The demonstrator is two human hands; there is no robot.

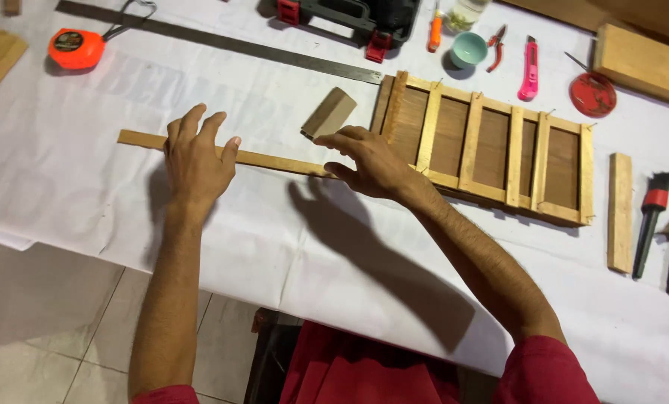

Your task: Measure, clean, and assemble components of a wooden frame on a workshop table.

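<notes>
Looking down over the white-covered worktop point(65, 194), we see first the slatted wooden frame point(491, 146), a ladder-like panel lying flat toward the right half, with small nails standing proud at its joints. Along the far edge lies a long steel ruler point(222, 41), with an orange tape measure point(72, 49) near the far left corner. Nearer us, a long thin wooden strip point(274, 161) lies flat across the middle, running from left of centre up to the frame's left end. Our left hand point(194, 161) rests on the strip, palm down, fingers spread wide and flat, pinning it rather than gripping it. Our right hand point(372, 161) sits at the strip's right end, fingers loosely curled and part open; we cannot tell whether they pinch the strip or only touch it. Just beyond that hand a small wooden block point(329, 112) stands tilted, apart from both hands. We judge the strip light, stiff along its length yet easily snapped or bowed, so it is best held flat, supported near both ends.
</notes>
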